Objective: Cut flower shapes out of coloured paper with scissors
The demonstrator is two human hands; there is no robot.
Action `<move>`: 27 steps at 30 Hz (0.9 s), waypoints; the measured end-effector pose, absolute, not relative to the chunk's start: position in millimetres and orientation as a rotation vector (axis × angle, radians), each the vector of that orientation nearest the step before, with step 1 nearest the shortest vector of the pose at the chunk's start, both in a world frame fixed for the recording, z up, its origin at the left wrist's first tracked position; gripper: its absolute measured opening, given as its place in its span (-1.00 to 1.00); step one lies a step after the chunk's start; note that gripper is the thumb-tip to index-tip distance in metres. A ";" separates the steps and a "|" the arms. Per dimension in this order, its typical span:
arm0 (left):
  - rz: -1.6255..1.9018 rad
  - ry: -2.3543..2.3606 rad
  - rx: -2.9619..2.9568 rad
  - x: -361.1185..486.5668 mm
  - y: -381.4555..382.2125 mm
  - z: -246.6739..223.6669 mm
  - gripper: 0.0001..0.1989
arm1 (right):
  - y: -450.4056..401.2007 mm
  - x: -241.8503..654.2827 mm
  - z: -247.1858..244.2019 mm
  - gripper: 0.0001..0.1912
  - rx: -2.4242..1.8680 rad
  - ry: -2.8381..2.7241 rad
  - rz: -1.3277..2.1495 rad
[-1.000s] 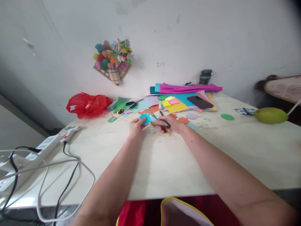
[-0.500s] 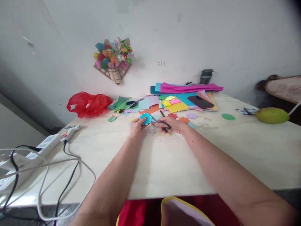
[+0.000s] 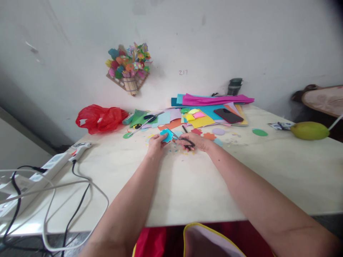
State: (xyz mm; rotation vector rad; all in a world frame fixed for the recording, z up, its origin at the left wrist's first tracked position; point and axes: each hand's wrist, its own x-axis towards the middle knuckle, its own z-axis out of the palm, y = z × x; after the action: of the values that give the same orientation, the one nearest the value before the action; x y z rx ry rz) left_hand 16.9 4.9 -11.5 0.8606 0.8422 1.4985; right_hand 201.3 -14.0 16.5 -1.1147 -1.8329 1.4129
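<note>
Near the middle of the white table (image 3: pixel 187 192), my left hand (image 3: pixel 156 143) pinches a blue scalloped paper flower (image 3: pixel 166 135). My right hand (image 3: pixel 193 140) is closed round the dark handles of a pair of scissors (image 3: pixel 189 142). Their blades point left, close to the flower's right edge; whether they touch the paper is too small to tell. Small paper scraps (image 3: pixel 184 152) lie under and around both hands. Just right of the scissors are a red paper flower (image 3: pixel 197 131), an orange paper flower (image 3: pixel 209 136) and a lilac oval (image 3: pixel 218 131).
Behind lie coloured sheets (image 3: pixel 202 120), a phone (image 3: pixel 228 115) and other scissors (image 3: pixel 150 118). A red plastic bag (image 3: pixel 100 119) is back left. A power strip (image 3: pixel 34 182) with cables is at the left, a yellow-green fruit-shaped object (image 3: pixel 309 131) at the right. A flower decoration (image 3: pixel 130 69) hangs on the wall.
</note>
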 end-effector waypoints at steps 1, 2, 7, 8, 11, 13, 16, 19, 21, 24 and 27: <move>1.499 0.843 0.859 17.0 4.8 -11.5 -0.71 | -14.6 201.1 17.0 -0.69 -1.120 -1.833 1.410; 1.499 0.840 0.857 17.0 4.8 -11.4 -0.71 | -14.9 201.1 17.3 -0.69 -1.122 -1.833 1.409; 1.496 0.835 0.859 17.6 4.3 -10.9 -0.71 | -14.1 200.7 15.5 -0.69 -1.115 -1.832 1.414; 1.499 0.835 0.860 17.7 4.1 -10.7 -0.71 | -13.8 200.6 15.1 -0.69 -1.118 -1.833 1.412; 1.507 0.831 0.853 17.9 3.1 -9.7 -0.70 | -13.8 200.0 15.3 -0.69 -1.130 -1.831 1.411; 1.509 0.828 0.846 18.1 2.6 -9.0 -0.69 | -14.3 199.9 16.2 -0.69 -1.130 -1.829 1.414; 1.505 0.831 0.849 18.2 2.3 -8.1 -0.69 | -15.1 199.8 17.7 -0.69 -1.133 -1.834 1.411; 1.499 0.835 0.855 18.3 2.3 -7.6 -0.69 | -15.0 200.0 18.0 -0.70 -1.135 -1.843 1.401; 1.498 0.834 0.857 18.1 2.3 -7.7 -0.70 | -14.6 200.2 17.6 -0.70 -1.132 -1.843 1.403; 1.502 0.826 0.873 17.4 2.4 -8.3 -0.72 | -14.1 200.6 17.0 -0.70 -1.128 -1.836 1.411; 1.498 0.819 0.889 16.2 2.2 -8.7 -0.73 | -14.0 200.9 17.1 -0.70 -1.123 -1.834 1.423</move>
State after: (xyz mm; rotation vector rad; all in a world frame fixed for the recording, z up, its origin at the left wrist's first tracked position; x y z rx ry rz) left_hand 16.2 2.2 -8.7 0.8895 0.8191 1.4982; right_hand 200.9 -14.0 17.1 -1.1227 -1.8335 1.4228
